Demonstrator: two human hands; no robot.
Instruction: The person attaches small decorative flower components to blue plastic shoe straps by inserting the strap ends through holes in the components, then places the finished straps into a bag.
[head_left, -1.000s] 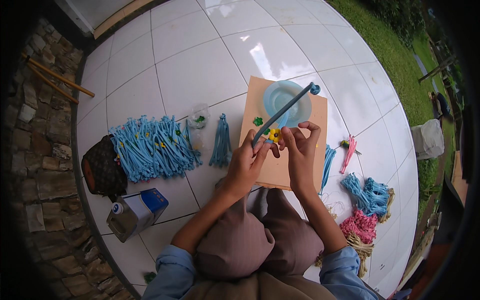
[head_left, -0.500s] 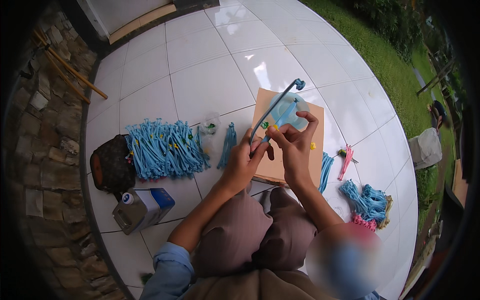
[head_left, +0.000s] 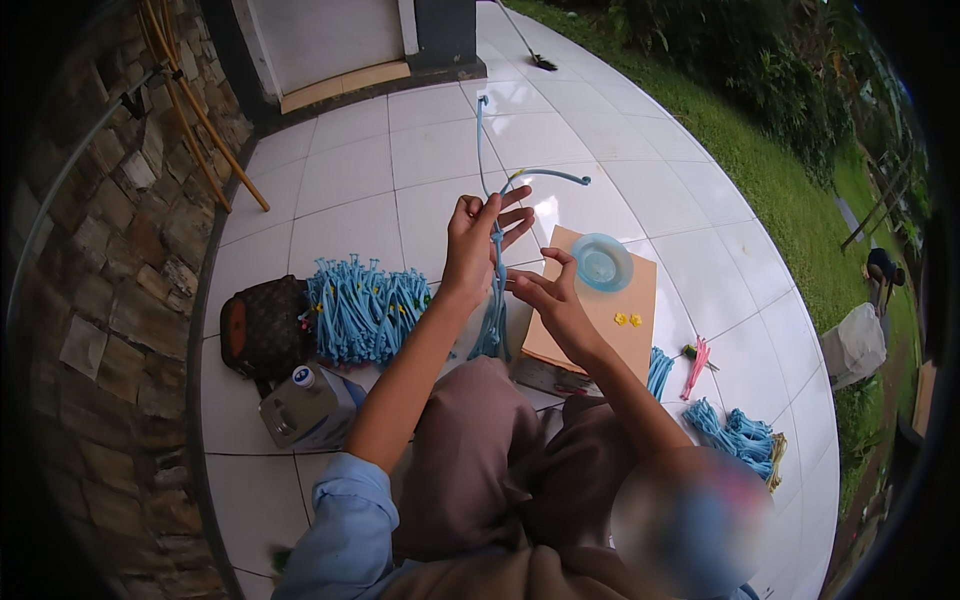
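Observation:
My left hand is raised in front of the knees, its thumb and index pinching a light-blue cord. One length of that cord curves right with a small yellow piece on it; another stands upward, and both end in knobs. Below and behind the fingers shows a bundle of blue cords; whether it joins the held cord I cannot tell. My right hand is beside it with fingers apart, thumb pointing toward the left hand, nothing visible in it. Two yellow flower-shaped pieces lie on a cardboard box.
A clear blue bowl stands on the box. Leftward are a pile of blue cords, a brown bag and a metal can. Rightward lie pink cords and more blue bundles on white tiles.
My left hand has lifted up and away from the box with the cord. My right hand has come off the cord and dropped lower. The view has shifted.

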